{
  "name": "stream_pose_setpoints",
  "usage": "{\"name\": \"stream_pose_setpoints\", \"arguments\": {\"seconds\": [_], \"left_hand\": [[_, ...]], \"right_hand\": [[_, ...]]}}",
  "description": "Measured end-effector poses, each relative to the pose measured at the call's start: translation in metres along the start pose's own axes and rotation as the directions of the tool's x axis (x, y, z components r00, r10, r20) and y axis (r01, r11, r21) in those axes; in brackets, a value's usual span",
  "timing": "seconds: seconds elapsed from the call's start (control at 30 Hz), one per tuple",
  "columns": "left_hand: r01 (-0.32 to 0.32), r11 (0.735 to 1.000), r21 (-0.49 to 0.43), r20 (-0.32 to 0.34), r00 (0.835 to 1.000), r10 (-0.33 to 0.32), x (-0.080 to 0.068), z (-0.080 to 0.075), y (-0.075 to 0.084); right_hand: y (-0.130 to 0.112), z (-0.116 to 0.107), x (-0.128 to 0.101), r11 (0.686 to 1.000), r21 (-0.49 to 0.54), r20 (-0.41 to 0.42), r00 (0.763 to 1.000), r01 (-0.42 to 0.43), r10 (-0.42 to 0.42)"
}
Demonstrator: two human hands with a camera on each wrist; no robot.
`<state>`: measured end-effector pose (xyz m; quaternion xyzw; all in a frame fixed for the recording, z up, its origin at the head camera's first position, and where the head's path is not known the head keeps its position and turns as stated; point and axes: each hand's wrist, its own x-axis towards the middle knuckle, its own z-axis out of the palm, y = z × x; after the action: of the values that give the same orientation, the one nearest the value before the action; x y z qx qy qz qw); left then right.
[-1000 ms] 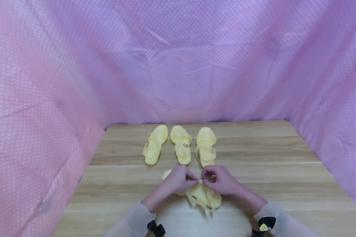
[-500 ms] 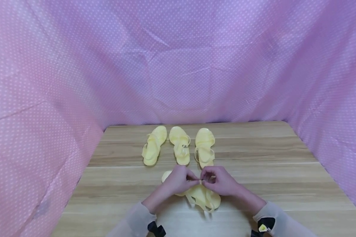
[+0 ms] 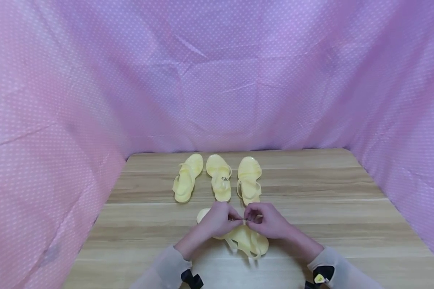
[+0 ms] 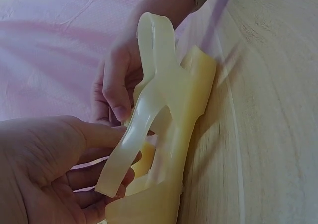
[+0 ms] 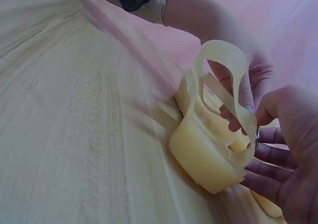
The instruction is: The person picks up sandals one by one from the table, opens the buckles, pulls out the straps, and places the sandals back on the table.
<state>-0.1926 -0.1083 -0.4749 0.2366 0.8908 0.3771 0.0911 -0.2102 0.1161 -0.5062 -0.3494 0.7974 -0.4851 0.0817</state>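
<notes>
Both arms wear thin, pale, semi-sheer sleeves that end at the wrists. A black camera mount is strapped under each wrist; the one at the right wrist carries a small yellow tag. The left hand (image 3: 217, 220) and right hand (image 3: 269, 220) are bare.

Staged recording booth: pink dotted cloth (image 3: 217, 80) draped on three sides round wooden table (image 3: 311, 188).
</notes>
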Motion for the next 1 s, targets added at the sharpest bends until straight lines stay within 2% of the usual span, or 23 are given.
{"name": "stream_pose_setpoints", "arguments": {"seconds": [0.3, 0.6, 1.0], "left_hand": [[-0.002, 1.000, 0.004, 0.010, 1.000, 0.002, -0.0044, -0.0021, -0.0035], [0.012, 1.000, -0.016, -0.025, 1.000, -0.013, -0.0038, -0.0016, -0.0047], [0.034, 0.999, 0.013, -0.028, 0.999, -0.034, -0.0051, -0.0037, -0.0077]], "right_hand": [[-0.0015, 0.0003, -0.0019, 1.000, -0.011, -0.009, 1.000, -0.025, 0.024], [-0.0038, -0.0018, -0.0003, 0.999, -0.013, 0.012, 0.999, -0.033, 0.033], [-0.0009, -0.0034, 0.0025, 0.999, -0.019, 0.021, 0.999, -0.034, 0.034]]}}
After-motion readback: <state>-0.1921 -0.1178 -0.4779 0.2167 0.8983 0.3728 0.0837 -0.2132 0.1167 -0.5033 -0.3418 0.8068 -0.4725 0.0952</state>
